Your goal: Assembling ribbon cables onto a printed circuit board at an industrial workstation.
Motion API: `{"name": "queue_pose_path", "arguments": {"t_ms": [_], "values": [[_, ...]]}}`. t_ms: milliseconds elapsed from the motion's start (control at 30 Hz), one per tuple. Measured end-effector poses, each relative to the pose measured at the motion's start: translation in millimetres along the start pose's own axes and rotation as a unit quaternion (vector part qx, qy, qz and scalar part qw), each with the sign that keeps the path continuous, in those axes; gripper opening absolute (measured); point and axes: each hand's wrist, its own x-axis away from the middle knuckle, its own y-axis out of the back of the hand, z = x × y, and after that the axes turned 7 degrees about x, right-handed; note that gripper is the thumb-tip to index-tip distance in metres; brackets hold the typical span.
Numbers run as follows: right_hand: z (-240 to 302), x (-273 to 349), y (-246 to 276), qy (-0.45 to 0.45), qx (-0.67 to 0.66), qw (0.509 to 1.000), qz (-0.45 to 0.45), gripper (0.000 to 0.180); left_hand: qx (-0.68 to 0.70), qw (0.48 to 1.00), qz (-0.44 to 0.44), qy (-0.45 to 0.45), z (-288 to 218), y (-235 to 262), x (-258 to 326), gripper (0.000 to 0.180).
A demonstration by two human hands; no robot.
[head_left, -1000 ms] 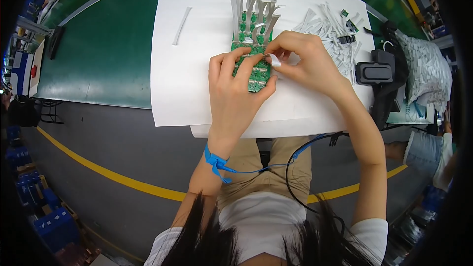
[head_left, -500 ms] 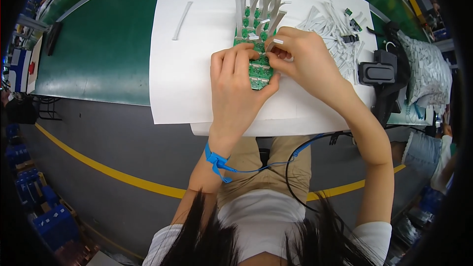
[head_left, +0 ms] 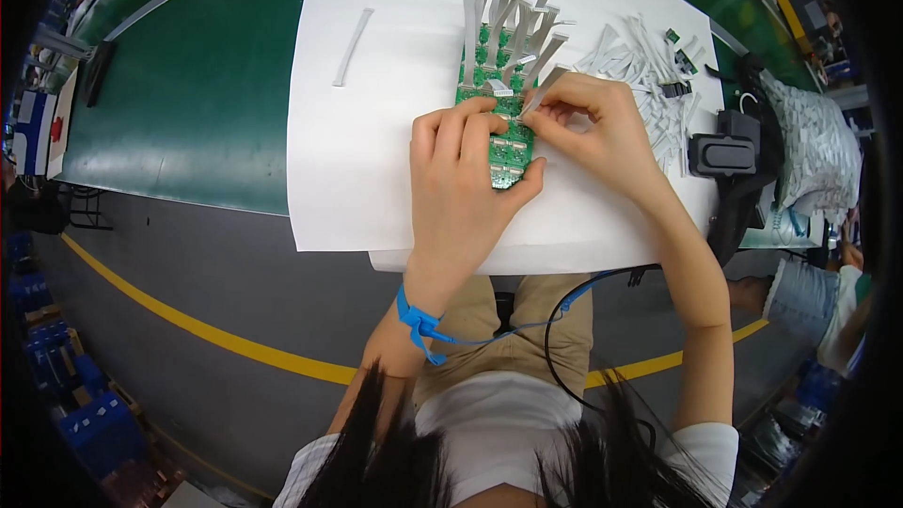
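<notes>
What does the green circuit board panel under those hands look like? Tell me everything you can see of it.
The long, narrow green circuit board panel lies on a white paper sheet, its length running away from the person. Small repeated units with pale connectors cover it. Several pale grey flat ribbon cables rise from its far part. The left hand partly covers its left side; the right hand pinches another cable at its right edge, though whether that cable is seated can't be told.
</notes>
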Motion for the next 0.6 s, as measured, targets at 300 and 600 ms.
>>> {"name": "queue_pose_path", "arguments": {"t_ms": [300, 600], "values": [[10, 0, -5, 0.101, 0.074, 0.992, -0.02, 0.012, -0.002, 1.0, -0.006, -0.012, 3, -1, 2, 0.042], [11, 5, -9, 0.072, 0.128, 0.989, -0.012, 0.014, -0.003, 1.0, -0.008, -0.015, 2, -4, 1, 0.042]]}}
